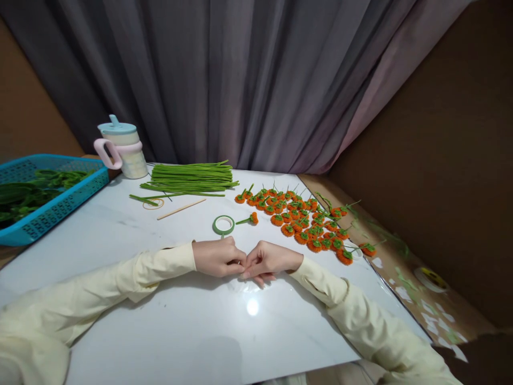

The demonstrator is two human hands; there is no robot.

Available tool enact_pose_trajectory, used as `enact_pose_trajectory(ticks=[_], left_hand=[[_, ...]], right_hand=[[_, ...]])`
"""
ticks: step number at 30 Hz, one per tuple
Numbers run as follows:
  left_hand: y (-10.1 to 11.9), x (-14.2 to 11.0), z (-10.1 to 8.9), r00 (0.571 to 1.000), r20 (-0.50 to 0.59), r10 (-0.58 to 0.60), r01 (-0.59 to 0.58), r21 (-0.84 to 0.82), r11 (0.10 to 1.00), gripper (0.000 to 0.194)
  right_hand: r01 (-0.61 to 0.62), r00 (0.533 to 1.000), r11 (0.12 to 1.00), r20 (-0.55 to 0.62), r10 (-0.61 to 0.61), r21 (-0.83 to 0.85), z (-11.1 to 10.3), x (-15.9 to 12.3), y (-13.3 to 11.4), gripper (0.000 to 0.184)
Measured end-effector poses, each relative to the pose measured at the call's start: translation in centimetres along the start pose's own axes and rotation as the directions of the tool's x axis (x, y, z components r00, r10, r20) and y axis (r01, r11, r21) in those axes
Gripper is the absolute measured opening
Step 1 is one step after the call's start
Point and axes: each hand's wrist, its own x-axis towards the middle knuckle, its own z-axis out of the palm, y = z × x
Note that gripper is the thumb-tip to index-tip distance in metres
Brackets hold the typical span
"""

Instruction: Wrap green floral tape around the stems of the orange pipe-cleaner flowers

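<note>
Both hands meet at the middle of the white table [180, 331]. My left hand [218, 258] is closed, its thumb and fingertips pressed together against the other hand. My right hand [273, 259] also pinches, with its lower fingers curled under. Whatever lies between the fingertips is hidden or too small to name. Just beyond the left hand lies a roll of green tape [216, 229], with a short tail towards the knuckles. Beside the roll is a small orange piece on a green stem [254, 218]. Many small orange pumpkin-like pieces with green tops [295, 226] cover the table's right side.
A bundle of green fuzzy stems [188, 177] lies at the back, with a wooden stick [181, 209] and a rubber band [162, 204] before it. A lidded cup [134, 160] and a blue basket [36, 227] of green leaves stand left. Paper scraps [430, 323] lie right.
</note>
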Motion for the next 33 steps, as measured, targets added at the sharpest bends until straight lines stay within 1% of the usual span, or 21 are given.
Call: enact_pose_trajectory(ticks=[4, 11, 14, 18, 21, 27, 29, 33], left_hand=[[0.2, 0.0, 0.0, 0.999, -0.029, 0.038, -0.036, 0.086, 0.996, 0.02], [-0.1, -0.1, -0.1, 1.0, -0.003, -0.018, 0.018, 0.077, 0.997, 0.018], [-0.4, 0.0, 0.0, 1.0, 0.005, -0.019, 0.019, 0.036, 0.999, 0.018], [-0.8, 0.1, 0.2, 0.999, 0.001, 0.033, -0.033, -0.025, 0.999, 0.022], [-0.9, 0.1, 0.2, 0.999, 0.0, 0.045, -0.045, -0.058, 0.997, 0.025], [-0.8, 0.1, 0.3, 0.999, 0.016, 0.051, -0.046, -0.214, 0.976, 0.02], [-0.7, 0.1, 0.4, 0.998, -0.005, 0.066, -0.066, -0.204, 0.977, 0.021], [-0.4, 0.2, 1.0, 0.991, -0.09, 0.098, -0.107, -0.105, 0.989, 0.02]], right_hand=[[-0.011, 1.0, 1.0, 0.018, 0.011, -0.015, 0.0, -0.1, -0.2, 0.033], [-0.015, 1.0, 1.0, 0.017, 0.016, -0.02, 0.1, -0.1, -0.5, 0.034], [-0.009, 1.0, 1.0, 0.001, 0.009, -0.021, 0.1, -0.1, -0.4, 0.035], [-0.001, 1.0, 1.0, -0.006, 0.001, -0.029, 0.1, -0.1, -0.1, 0.035], [0.011, 1.0, 1.0, -0.014, -0.011, -0.028, 0.1, -0.1, 0.0, 0.033], [0.005, 1.0, 1.0, -0.019, -0.004, 0.031, 0.1, 0.0, 0.2, 0.031], [0.007, 1.0, 0.998, -0.009, -0.006, 0.068, 0.1, 0.1, 0.1, 0.029], [-0.015, 0.999, 0.99, -0.028, 0.02, 0.141, 0.1, 0.1, 0.0, 0.024]])
